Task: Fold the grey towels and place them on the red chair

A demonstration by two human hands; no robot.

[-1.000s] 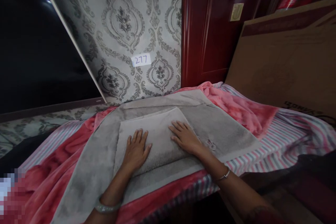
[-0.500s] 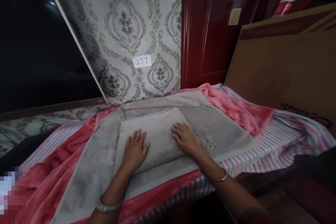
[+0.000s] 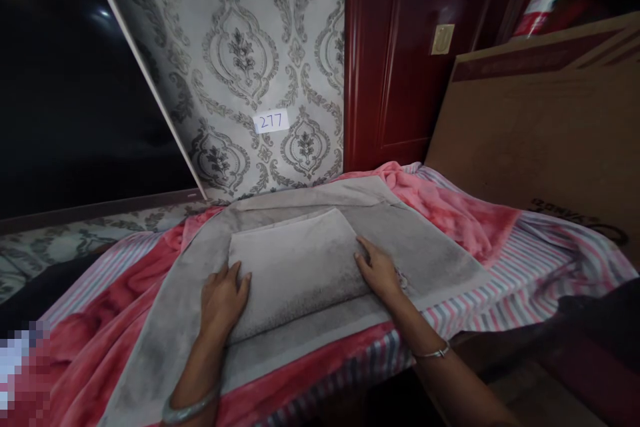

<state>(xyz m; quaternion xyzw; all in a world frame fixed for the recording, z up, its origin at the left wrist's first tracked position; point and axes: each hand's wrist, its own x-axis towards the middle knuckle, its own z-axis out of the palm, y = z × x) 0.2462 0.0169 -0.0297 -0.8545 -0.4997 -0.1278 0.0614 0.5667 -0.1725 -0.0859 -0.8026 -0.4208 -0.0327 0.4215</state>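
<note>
A folded grey plush cloth [image 3: 295, 260] lies flat as a pad on a larger spread grey cloth [image 3: 185, 320]. My left hand [image 3: 223, 297] rests at the pad's left edge, fingers stretched forward and the thumb apart on the fabric. At the pad's right edge is my right hand [image 3: 381, 270], its fingers extended and the thumb separate, touching the border. Neither hand is visibly wrapped round the cloth. Part of a small floral motif [image 3: 403, 278] shows beside my right hand.
Beneath the grey cloth are a red-pink blanket [image 3: 115, 313] and a striped sheet [image 3: 535, 253]. A dark screen [image 3: 85, 93] stands at the left. A cardboard box [image 3: 540, 127] leans at the right, with a bottle [image 3: 545, 3] behind it. A label [image 3: 271, 121] is on the patterned wall.
My hands have slid apart from the top of the folded cloth: the left one outward to its left edge, the right one outward to its right edge. The folded cloth stays in place.
</note>
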